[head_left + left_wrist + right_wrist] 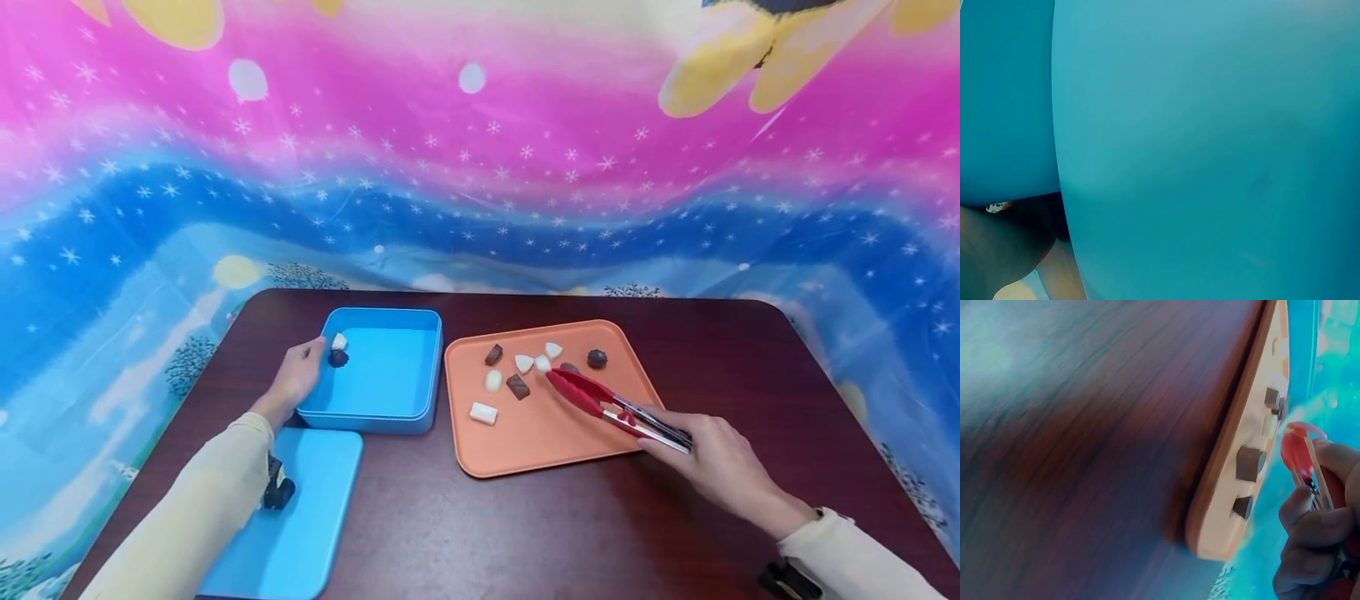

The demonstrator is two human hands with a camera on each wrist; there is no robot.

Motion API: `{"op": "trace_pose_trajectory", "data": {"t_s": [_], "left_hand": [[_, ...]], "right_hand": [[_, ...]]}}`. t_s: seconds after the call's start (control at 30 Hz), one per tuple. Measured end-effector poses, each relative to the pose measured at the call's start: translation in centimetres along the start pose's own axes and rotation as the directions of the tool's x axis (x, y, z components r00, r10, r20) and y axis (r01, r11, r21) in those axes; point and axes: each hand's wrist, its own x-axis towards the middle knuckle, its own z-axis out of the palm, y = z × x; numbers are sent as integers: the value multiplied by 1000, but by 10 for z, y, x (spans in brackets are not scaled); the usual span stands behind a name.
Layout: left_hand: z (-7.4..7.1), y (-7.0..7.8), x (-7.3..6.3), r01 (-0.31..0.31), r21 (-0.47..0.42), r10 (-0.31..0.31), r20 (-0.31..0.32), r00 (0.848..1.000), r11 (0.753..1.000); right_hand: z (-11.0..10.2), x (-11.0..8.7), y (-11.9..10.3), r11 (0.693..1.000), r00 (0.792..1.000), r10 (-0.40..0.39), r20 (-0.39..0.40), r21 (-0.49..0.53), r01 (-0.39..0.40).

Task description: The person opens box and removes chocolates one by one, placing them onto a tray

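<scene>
My left hand point(298, 373) grips the left wall of an open blue box point(433, 367), fingertips at its rim. Inside, against that wall, sit a white chocolate point(339, 341) and a dark one point(339, 358). With my right hand point(723, 458) I hold metal tongs point(637, 417) whose red tips point(1296, 450) reach over an orange tray point(517, 454). Right at the tips is a small white chocolate point(542, 364); whether they pinch it I cannot tell. Around it lie white triangular pieces point(552, 350), brown pieces point(517, 386), a white bar point(483, 413) and a dark round one point(597, 358).
A flat blue lid point(315, 500) lies in front of the box, partly under my left forearm. Box, lid and tray share a dark wooden table point(450, 533). Behind the table hangs a colourful printed cloth point(480, 183).
</scene>
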Motion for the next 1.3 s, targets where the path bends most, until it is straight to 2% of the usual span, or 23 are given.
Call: {"op": "trace_pose_trajectory", "data": {"t_s": [0.1, 0.27, 0.43, 0.57, 0.67, 0.77, 0.87, 1.07, 1.3], "left_hand": [[1, 0, -1, 8, -13, -8, 5, 1000, 1000], [0, 1, -3, 5, -14, -5, 1, 1000, 1000], [-1, 0, -4, 16, -9, -16, -4, 1000, 1000], [0, -2, -1, 0, -8, 0, 0, 1000, 1000], [0, -2, 0, -14, -8, 14, 3, 1000, 1000], [-1, -1, -1, -13, -7, 12, -4, 1000, 1000], [-1, 1, -2, -9, -10, 9, -17, 1000, 1000], [1, 0, -2, 4, -13, -4, -15, 1000, 1000], [2, 1, -1, -7, -5, 7, -14, 1000, 1000]], "right_hand": [[-3, 0, 7, 1000, 999, 17, 52, 20, -18], [-4, 1, 13, 993, 991, 25, 133, 109, -40], [-2, 3, 19, 969, 978, -43, 204, 246, -8], [-1, 2, 27, 935, 963, -108, 246, 354, 15], [-1, 1, 32, 903, 944, -137, 301, 430, -6], [-2, 4, 34, 870, 912, -149, 381, 490, -62], [-6, 7, 35, 858, 891, -127, 435, 499, -122], [-15, 9, 33, 887, 891, -46, 451, 429, -171], [-20, 7, 29, 925, 903, 16, 429, 335, -176]]}}
